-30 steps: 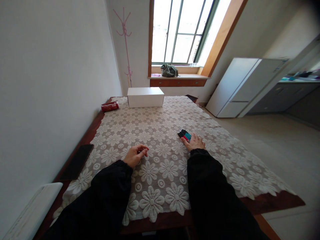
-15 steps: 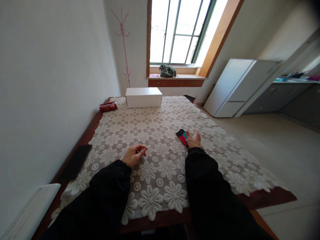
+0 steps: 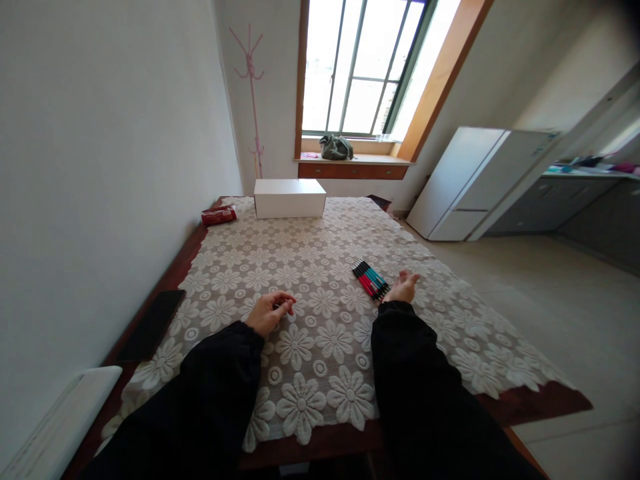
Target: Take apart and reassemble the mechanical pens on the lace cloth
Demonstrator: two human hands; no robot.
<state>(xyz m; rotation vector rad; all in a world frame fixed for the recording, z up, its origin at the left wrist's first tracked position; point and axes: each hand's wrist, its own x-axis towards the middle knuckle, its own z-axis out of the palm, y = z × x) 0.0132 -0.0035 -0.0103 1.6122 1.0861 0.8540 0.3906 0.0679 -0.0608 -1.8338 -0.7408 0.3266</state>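
Observation:
Several pens point(image 3: 370, 279) lie side by side in a slanted row on the lace tablecloth, some with red barrels and some with teal ones, all with black parts. Just right of them is my right hand point(image 3: 401, 287), turned on its side with fingers apart and nothing in them. Its wrist edge is close to the near end of the row and hides a little of it. My left hand point(image 3: 271, 313) rests on the cloth further left, fingers loosely bent, a gap showing between thumb and fingers. I see nothing in it.
A white box point(image 3: 289, 199) stands at the table's far end, beside a red packet point(image 3: 219, 215). Along the left edge lies a dark flat object point(image 3: 151, 325). The flowered tablecloth point(image 3: 301, 404) covers most of the table, and a wall runs along its left side.
My right hand has moved right, off the pens, and turned outward, uncovering more teal pens. My left hand has stayed in place. The view has tilted slightly.

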